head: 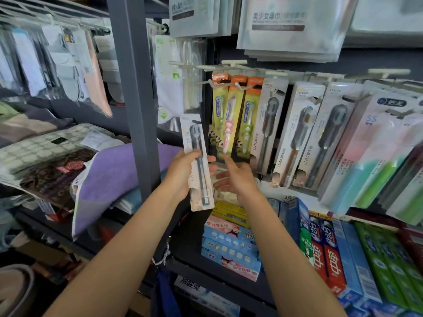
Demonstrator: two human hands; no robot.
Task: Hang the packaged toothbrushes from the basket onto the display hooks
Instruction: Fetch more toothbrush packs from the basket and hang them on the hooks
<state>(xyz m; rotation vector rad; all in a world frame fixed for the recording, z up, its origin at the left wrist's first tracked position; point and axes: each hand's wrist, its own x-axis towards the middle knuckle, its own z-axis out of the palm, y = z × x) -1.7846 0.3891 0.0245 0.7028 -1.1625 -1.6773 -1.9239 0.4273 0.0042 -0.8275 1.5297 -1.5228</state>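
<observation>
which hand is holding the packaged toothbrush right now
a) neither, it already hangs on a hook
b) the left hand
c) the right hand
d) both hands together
b: the left hand grips the packaged toothbrush around its middle, upright in front of the display, while the right hand is beside it with fingers spread and holding nothing.

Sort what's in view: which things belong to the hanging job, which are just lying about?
Job: toothbrush pack gripped by left hand; right hand, open; hooks; hung packs.
Lying about: toothpaste boxes, purple towel, sachets.
</observation>
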